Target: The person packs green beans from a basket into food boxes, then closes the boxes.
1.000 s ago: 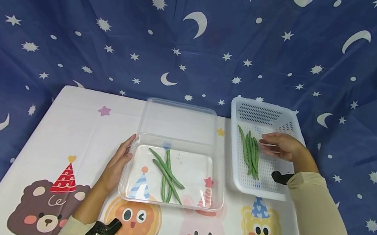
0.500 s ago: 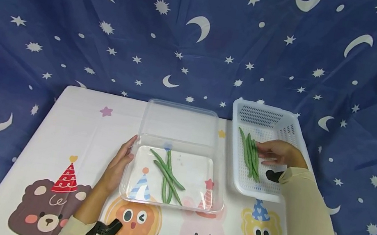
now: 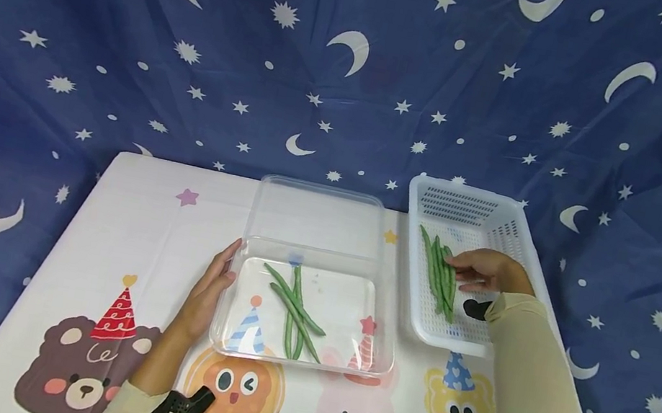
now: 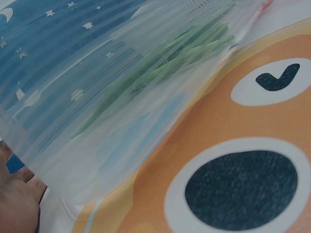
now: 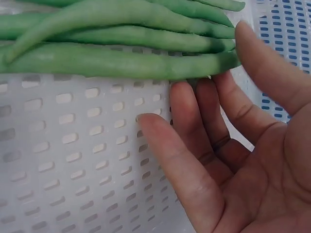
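Observation:
My left hand (image 3: 204, 298) rests against the left side of a clear plastic container (image 3: 373, 345), its lid open behind it. Several green beans (image 3: 294, 306) lie crossed inside; through the container wall in the left wrist view, the green beans (image 4: 165, 63) look blurred. My right hand (image 3: 485, 269) reaches into a white perforated basket (image 3: 406, 307) at the right. There, the thumb and a finger pinch at the end of the nearest green bean (image 5: 112, 60) of a bunch. The other fingers (image 5: 170, 155) hang loosely below, above the basket floor.
The clear lid (image 3: 316, 215) lies flat behind the container. A white tablecloth (image 3: 167, 245) printed with cartoon figures covers the table. Close behind it hangs a blue curtain (image 3: 237, 23) with moons and stars.
My right hand has moved left and down in the basket until its fingertips meet the green beans. The rightmost bean has shifted slightly. My left hand stays at the container.

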`<state>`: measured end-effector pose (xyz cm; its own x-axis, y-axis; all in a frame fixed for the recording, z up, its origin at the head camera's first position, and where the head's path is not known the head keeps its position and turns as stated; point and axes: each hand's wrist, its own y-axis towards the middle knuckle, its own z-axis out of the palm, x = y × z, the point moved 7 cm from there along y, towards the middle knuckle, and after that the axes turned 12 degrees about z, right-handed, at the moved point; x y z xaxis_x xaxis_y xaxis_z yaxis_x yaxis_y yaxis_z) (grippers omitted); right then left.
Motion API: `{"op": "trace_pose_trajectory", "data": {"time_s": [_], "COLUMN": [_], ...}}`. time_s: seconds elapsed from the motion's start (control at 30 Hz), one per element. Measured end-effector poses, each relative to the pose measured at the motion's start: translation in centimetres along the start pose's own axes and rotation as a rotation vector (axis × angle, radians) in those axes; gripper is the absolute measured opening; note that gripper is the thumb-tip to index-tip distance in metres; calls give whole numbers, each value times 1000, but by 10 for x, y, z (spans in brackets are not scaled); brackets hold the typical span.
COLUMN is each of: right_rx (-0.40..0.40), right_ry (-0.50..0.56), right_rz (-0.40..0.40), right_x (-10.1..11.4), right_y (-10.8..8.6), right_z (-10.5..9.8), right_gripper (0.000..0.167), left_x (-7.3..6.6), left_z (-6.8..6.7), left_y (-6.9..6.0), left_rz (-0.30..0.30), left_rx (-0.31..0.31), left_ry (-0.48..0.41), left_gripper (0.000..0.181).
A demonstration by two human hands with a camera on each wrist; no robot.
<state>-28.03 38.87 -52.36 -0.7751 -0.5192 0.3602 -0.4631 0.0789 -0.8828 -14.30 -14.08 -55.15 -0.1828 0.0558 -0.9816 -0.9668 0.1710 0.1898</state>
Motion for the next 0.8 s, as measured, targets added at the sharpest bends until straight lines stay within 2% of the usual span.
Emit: {"op": "trace_pose_trajectory", "data": {"time_s": [0.2,0.43,0.63,0.8], "right_rx": [14,36,-28,-86], "right_ry": [-27,-69,-47,-12], "right_rz": [-20,-40,-126,-204], "right_x": [2,6,15,23], "right_y": [-2,-14,-30,-41], "right_z": [1,0,-7,-11], "right_gripper": [18,22,23,31], "left_x": [0,0,1,0], "left_z": [0,1,0,-1], "left_y": [1,0,-3,-2], "left_rz": [0,-4,-12,-8], "left_rx": [-1,-1,0,-4], "left_ry": [-8,8,10,18], "left_gripper": [55,55,55,54]}}
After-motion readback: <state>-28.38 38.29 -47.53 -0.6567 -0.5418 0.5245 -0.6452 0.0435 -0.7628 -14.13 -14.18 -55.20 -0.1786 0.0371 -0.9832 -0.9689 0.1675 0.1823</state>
